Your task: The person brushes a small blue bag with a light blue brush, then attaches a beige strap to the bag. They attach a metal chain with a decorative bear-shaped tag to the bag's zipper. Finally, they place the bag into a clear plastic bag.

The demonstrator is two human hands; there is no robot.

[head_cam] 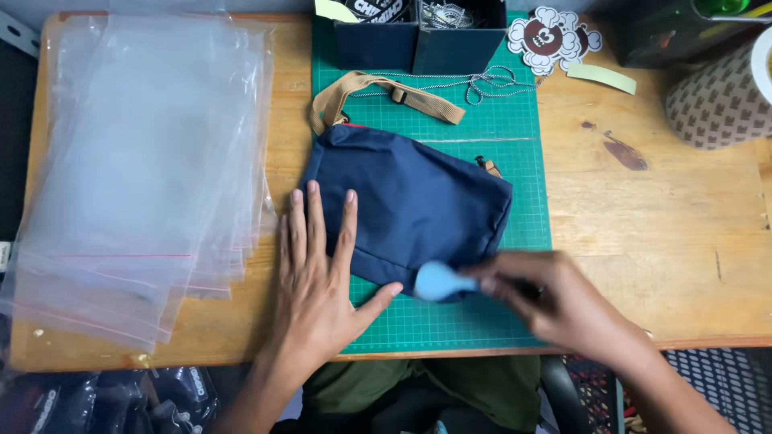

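Progress reads as mid-stage: navy-blue fabric pouch bag with tan webbing strap (410, 205) lies flat on the green gridded cutting mat (527, 128), outside the stack of clear zip-top plastic bags (137, 161) on the left of the wooden worktop (667, 241). Left hand (322, 273) presses flat, fingers spread, on the bag's near-left corner. Right hand (555, 301), motion-blurred, grips a small light-blue rounded tool (438, 281) against the bag's near edge.

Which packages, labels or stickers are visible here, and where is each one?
Clear plastic bags: stacked at table left, rectangular, transparent with red seal lines.
Cartoon sticker: top centre-right, cloud-shaped, white and brown.
Pale green label: beside the sticker, small slanted strip.
Dark box: top centre, open, black.
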